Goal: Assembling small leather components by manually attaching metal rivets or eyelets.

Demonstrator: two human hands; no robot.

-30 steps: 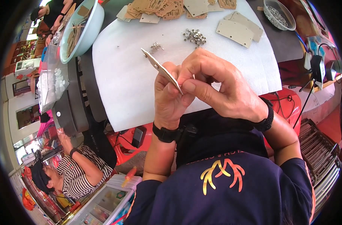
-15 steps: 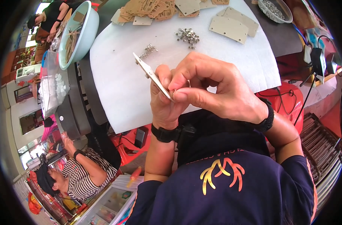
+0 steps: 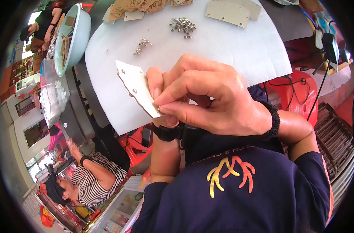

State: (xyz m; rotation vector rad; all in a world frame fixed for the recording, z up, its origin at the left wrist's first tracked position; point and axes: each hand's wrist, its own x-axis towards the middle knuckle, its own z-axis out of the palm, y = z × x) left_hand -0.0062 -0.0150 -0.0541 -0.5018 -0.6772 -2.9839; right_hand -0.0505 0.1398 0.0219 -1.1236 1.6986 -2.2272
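A flat pale cardboard piece (image 3: 136,87) with small metal rivets in it is held up over the white table sheet (image 3: 231,46). My left hand (image 3: 161,97) grips its lower edge from behind, mostly hidden. My right hand (image 3: 216,97) lies over the left, thumb and forefinger pinching at the piece's lower right corner. A small pile of metal rivets (image 3: 183,25) and a smaller cluster of rivets (image 3: 142,44) lie on the sheet beyond my hands.
Tan cardboard pieces (image 3: 229,11) and a heap of cut shapes (image 3: 134,7) lie at the far table edge. A light blue bowl (image 3: 74,37) stands at the left. A person in a striped shirt (image 3: 89,182) sits below left; red stool (image 3: 297,91) at right.
The cardboard piece and both hands have come closer to the camera and lower in view; the piece has turned to show more of its face.
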